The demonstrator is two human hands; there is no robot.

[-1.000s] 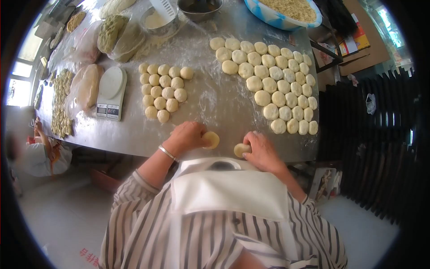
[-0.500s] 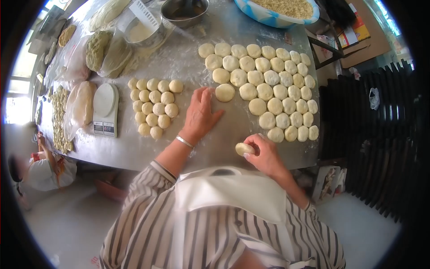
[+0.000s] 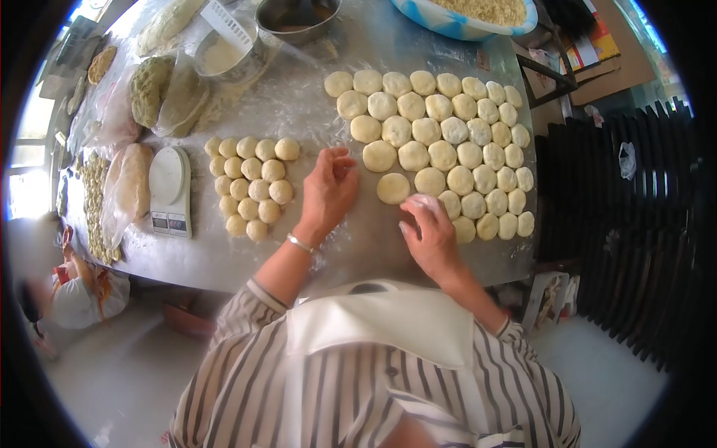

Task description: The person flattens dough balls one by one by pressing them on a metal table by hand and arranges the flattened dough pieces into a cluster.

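Observation:
My left hand (image 3: 331,187) hovers over the metal table with its fingers loosely bent and nothing in them. It is between a small group of round dough balls (image 3: 258,190) on the left and the rows of flattened dough pieces (image 3: 426,131) on the right. My right hand (image 3: 432,233) has its fingers apart and holds nothing. Just beyond its fingertips lies a flat dough piece (image 3: 393,188), at the near left edge of the rows. Part of the rows is hidden behind my right hand.
A white scale (image 3: 170,184) and bagged dough (image 3: 127,187) are at the left. Metal bowls (image 3: 297,31) and a blue-white basin (image 3: 448,28) stand at the far side. Black stacked trays (image 3: 627,224) are at the right. A person (image 3: 89,291) is at the far left.
Both dough pieces that my hands held now lie at the near left edge of the rows. My right hand has let go and moved forward. My left hand has drawn back from the rows.

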